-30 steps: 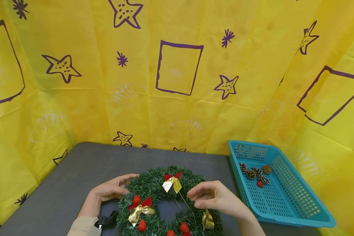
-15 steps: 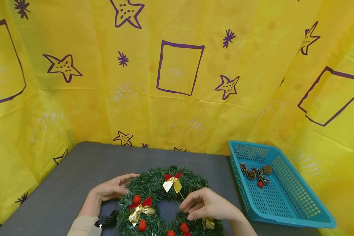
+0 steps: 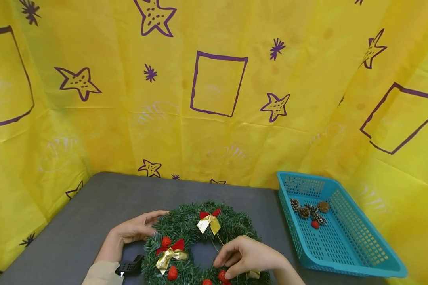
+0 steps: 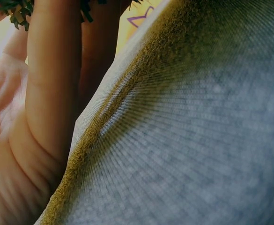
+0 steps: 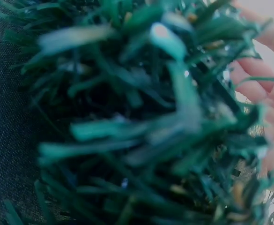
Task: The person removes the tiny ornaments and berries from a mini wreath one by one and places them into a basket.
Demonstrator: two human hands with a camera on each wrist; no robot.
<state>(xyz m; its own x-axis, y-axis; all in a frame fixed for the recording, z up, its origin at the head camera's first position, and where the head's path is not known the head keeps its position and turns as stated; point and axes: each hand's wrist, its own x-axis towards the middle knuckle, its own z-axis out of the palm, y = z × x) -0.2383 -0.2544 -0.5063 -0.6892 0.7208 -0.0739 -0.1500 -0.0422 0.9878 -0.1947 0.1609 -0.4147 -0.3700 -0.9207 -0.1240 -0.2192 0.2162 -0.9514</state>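
A green Christmas wreath (image 3: 185, 223) lies on the dark table, with red-and-gold bows (image 3: 208, 222) and small red strawberries (image 3: 172, 273) on it. At its upper left edge my left hand (image 3: 139, 226) holds the wreath, some fingertips hidden by the greenery. My right hand (image 3: 251, 255) reaches over the lower right part, thumb and index finger curled at a red strawberry ornament (image 3: 222, 275) there. A thin gold cord (image 3: 214, 244) hangs from the top bow toward the right hand. Green tinsel (image 5: 127, 117) fills most of the right wrist view.
A turquoise plastic basket (image 3: 356, 264) stands at the right, with several pine cones (image 3: 304, 212) and a red strawberry (image 3: 315, 224) inside. Yellow patterned cloth (image 3: 214, 138) encloses the table (image 3: 128, 190). A black strap (image 3: 130, 266) is beside the left wrist.
My right hand has moved down and slightly left across the wreath, from near the cord to the strawberry ornament. The left hand and the wreath stay put.
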